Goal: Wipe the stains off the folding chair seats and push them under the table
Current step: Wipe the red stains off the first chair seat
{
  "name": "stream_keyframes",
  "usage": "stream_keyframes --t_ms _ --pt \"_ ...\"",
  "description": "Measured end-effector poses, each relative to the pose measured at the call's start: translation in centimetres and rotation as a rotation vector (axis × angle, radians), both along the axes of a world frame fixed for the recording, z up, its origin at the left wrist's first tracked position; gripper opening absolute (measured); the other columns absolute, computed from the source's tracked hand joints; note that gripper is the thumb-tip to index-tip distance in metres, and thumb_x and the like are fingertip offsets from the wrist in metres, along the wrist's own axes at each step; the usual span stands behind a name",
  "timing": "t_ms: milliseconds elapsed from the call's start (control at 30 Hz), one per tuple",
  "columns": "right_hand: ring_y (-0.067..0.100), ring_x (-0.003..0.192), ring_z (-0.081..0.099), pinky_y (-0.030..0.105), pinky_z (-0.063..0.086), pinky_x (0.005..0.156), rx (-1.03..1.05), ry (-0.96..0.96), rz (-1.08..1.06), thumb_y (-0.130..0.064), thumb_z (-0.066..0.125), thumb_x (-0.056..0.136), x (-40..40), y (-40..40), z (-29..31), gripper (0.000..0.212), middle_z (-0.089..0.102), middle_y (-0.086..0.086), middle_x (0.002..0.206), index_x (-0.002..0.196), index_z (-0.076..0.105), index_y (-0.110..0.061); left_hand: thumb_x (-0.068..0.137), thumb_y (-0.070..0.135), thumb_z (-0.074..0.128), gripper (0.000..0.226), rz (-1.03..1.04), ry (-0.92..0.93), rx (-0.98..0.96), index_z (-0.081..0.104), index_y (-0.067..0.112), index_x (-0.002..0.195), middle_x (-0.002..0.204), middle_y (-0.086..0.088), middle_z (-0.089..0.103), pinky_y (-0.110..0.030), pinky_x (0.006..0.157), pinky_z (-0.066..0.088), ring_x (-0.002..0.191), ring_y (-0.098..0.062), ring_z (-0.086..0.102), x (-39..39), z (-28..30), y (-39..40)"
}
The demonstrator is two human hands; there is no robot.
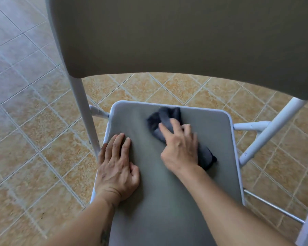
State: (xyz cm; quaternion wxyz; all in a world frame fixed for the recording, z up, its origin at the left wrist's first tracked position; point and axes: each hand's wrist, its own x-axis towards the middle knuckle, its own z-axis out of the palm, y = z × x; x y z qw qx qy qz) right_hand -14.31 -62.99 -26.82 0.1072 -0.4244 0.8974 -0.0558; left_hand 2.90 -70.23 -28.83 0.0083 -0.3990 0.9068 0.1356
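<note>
Both hands on seat (167, 183), right (180, 148) pressing dark cloth (164, 118)

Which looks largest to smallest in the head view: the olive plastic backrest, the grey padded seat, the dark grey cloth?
1. Olive plastic backrest, though it sits nearest the camera, so its lead is unsure.
2. Grey padded seat.
3. Dark grey cloth, clearly smallest.
</note>
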Motion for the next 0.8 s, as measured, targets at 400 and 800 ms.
stream_keyframes --t_ms 400,800 --pt "0.034 0.112 0.037 0.045 0.035 0.091 0.056 0.066 -0.135 -0.012 0.053 0.077 -4.3 7.0 0.0 0.075 0.035 0.001 0.143 0.146 0.038 -0.036 0.071 0.033 0.044 0.069 -0.006 0.052 -0.066 0.043 0.012 0.137 0.148 -0.007 0.038 -0.048 0.117 0.022 0.139 -0.029 0.031 0.0 -0.3 0.4" --pt "0.033 0.102 0.049 0.042 0.039 0.074 -0.062 -0.007 -0.229 -0.018 0.053 0.064 11.6 12.1 1.7 0.064 0.054 0.001 0.136 0.125 0.064 -0.03 0.08 0.036 0.04 0.069 -0.048 0.051 -0.012 0.04 0.01 0.143 0.155 -0.009 0.033 -0.045 0.121 0.016 0.146 -0.027 0.023 1.0 0.2 0.6"
